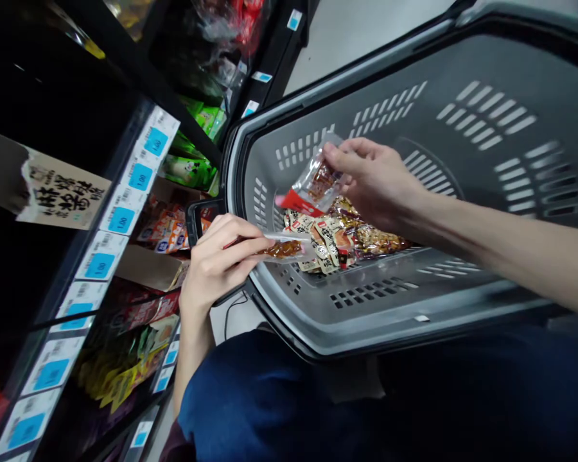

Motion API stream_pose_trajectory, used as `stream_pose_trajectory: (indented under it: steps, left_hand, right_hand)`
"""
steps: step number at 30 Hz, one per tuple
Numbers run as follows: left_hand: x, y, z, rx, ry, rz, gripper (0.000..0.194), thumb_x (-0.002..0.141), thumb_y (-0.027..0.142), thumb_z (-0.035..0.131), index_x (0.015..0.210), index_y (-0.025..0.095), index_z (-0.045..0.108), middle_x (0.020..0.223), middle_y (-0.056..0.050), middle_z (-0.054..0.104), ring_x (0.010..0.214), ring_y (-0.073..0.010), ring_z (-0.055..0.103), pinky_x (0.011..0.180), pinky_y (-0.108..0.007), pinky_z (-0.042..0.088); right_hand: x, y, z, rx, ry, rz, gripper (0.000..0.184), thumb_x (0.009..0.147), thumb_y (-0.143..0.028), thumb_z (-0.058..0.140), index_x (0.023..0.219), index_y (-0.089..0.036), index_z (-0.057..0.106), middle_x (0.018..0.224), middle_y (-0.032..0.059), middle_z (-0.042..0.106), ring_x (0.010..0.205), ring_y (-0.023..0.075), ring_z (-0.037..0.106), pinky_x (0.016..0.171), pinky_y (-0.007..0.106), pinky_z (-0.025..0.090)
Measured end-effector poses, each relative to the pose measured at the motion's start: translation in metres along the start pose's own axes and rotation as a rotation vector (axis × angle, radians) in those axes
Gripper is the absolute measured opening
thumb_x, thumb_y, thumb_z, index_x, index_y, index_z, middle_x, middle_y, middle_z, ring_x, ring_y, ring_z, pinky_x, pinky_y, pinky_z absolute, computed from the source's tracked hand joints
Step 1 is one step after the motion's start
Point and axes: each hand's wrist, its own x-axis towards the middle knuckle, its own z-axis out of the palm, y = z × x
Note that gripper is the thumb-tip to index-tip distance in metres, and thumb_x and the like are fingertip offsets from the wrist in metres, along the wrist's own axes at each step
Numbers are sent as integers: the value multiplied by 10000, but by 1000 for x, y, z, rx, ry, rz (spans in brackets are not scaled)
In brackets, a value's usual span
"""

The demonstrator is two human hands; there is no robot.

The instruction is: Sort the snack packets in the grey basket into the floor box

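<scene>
My left hand (226, 253) pinches a small clear snack packet (289, 248) with brown food inside, held over the near-left rim of a grey shopping basket (385, 64). Between the thumb and fingers of my right hand (366, 173) is another snack packet (318, 183), clear with a red end, tilted above the basket's inside. Beneath both hands, several cream-coloured snack packets (322, 240) lie at the bottom of the basket. Beside them rests a larger shiny bag of brown food (370, 237), partly covered by my right hand and forearm.
Dark store shelves (125, 58) rise on the left, edged with a strip of price tags (120, 220). A torn cardboard box (65, 189) sits on one shelf. Green snack bags (190, 168) fill another. The basket's handle end (195, 224) faces the shelves; pale floor (361, 25) shows behind.
</scene>
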Motion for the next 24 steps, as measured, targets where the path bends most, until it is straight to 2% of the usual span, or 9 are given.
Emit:
stream_pose_trajectory:
  steps: [2,5,9,11,13,15,17,20,24]
  left_hand:
    - [0,0,0,31,7,1,247,925,184,741,1162,251,740,997,-52,728,909,-185,677,809,-366,564]
    - [-2,0,0,86,46,-6,242,912,209,761,1142,282,751,1096,-64,691,1011,-209,672,798,-367,606]
    - [-4,-3,1,93,90,-16,253,904,247,765,1131,358,760,1249,-83,619,1150,-258,637,733,-368,658]
    - [-4,-5,2,100,94,-8,245,894,263,777,1125,346,760,1335,-84,585,1224,-285,603,747,-377,668]
    - [-3,-5,3,144,118,32,205,901,320,774,1105,308,762,1405,-81,555,1316,-318,548,889,-461,660]
    - [-2,-3,3,201,137,66,189,918,398,752,1070,287,763,1455,-74,533,1396,-334,491,1078,-568,570]
    - [-2,0,3,247,129,77,212,942,476,704,1036,293,759,1483,-60,527,1454,-327,449,1195,-619,459]
    - [-3,2,5,267,20,41,282,1007,526,570,1010,301,740,1481,-40,563,1489,-288,437,1220,-600,446]
    - [-6,3,9,187,-90,40,279,1072,377,485,989,252,720,1337,-48,692,1371,-230,574,1137,-468,546]
  right_hand:
    - [2,4,-4,44,-11,-30,416,788,-292,890,888,-237,490,1061,29,685,1029,204,693,813,345,634]
    - [2,7,-5,45,-77,-43,539,706,-278,938,1035,-255,511,1060,20,672,1063,240,700,856,438,661]
    - [-5,5,3,17,-158,-49,474,735,-353,934,1055,-229,607,1013,23,652,1021,239,698,880,492,661]
    - [-13,4,9,28,-186,-72,417,724,-336,946,1001,-224,655,930,2,645,940,207,697,897,460,651]
    - [-24,4,15,-33,-287,-143,353,712,-285,952,933,-219,685,868,-8,659,860,177,689,884,400,639]
    - [-37,8,20,-152,-455,-262,267,735,-250,931,865,-208,702,887,14,692,866,176,698,865,349,627]
    - [-46,12,22,-243,-599,-364,196,776,-247,899,842,-208,719,950,46,700,980,209,714,888,339,628]
    - [-51,14,22,-335,-693,-466,198,783,-293,907,882,-230,747,991,59,682,1077,240,705,897,339,641]
    - [-45,6,17,-457,-762,-461,102,894,-334,827,948,-254,794,1026,57,707,942,172,709,784,238,619]
